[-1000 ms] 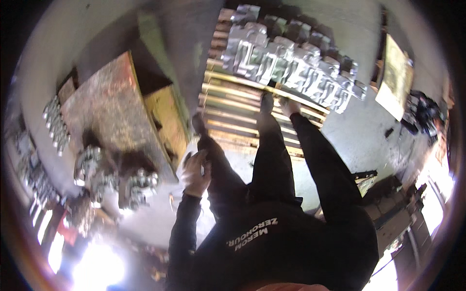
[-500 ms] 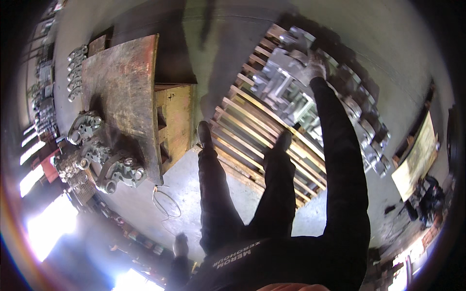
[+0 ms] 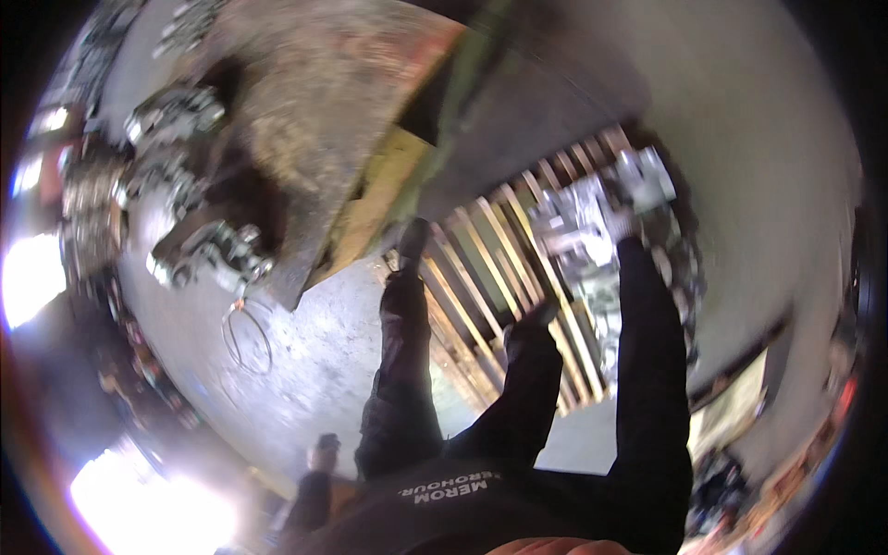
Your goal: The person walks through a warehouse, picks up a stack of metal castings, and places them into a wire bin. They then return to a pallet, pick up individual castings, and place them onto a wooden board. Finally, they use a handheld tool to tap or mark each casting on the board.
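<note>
My right hand (image 3: 623, 226), in a light glove, reaches out over a pile of silvery metal castings (image 3: 575, 215) on a slatted wooden pallet (image 3: 499, 264). It touches or lies just over a casting; motion blur hides its fingers, and a firm grip cannot be made out. Low on the left, my left hand (image 3: 323, 453) hangs beside my body, away from the castings. Its fingers are too smeared to read, and no held thing shows there. One of my feet rests at the pallet's left edge, the other against its slats.
To the left stands a worn wooden table (image 3: 305, 111) with several metal castings (image 3: 217, 254) along its near side. A loop of wire (image 3: 247, 338) hangs by its corner. Dark items (image 3: 720, 486) lie at the lower right near a pale board (image 3: 731, 407).
The view has swung, so the table and pallet appear shifted rightward and turned. My right hand remains at the castings, lower in the picture; my left hand still hangs at my side.
</note>
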Demonstrator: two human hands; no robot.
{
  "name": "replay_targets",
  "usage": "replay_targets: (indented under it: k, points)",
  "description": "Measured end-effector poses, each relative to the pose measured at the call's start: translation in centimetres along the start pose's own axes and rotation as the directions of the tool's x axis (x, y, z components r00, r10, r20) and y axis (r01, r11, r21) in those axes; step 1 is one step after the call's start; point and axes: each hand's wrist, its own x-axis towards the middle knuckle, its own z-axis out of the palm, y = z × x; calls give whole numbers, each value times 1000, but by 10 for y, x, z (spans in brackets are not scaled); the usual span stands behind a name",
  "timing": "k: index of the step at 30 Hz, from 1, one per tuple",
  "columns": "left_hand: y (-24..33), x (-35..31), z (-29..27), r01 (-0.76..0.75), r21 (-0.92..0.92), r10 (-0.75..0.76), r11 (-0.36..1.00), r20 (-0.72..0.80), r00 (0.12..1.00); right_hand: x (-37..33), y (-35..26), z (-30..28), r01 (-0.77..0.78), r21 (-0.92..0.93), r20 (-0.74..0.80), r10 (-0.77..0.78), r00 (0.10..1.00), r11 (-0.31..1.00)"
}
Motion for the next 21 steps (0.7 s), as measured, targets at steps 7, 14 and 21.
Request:
replay_targets:
  k: [7,14,21]
  points:
    - [23,1,-103,288,-99,-305,952,-318,898,-77,-117,-27,12,-161,51,-4,999,987]
    - [64,159,-288,-42,26,48,999,-718,694,-180,-274,-165,-35,174,242,-9,970,984]
    - [88,340,-485,-18,104,102,994,-898,428,-345,-540,-226,-333,763,606,-435,666,554]
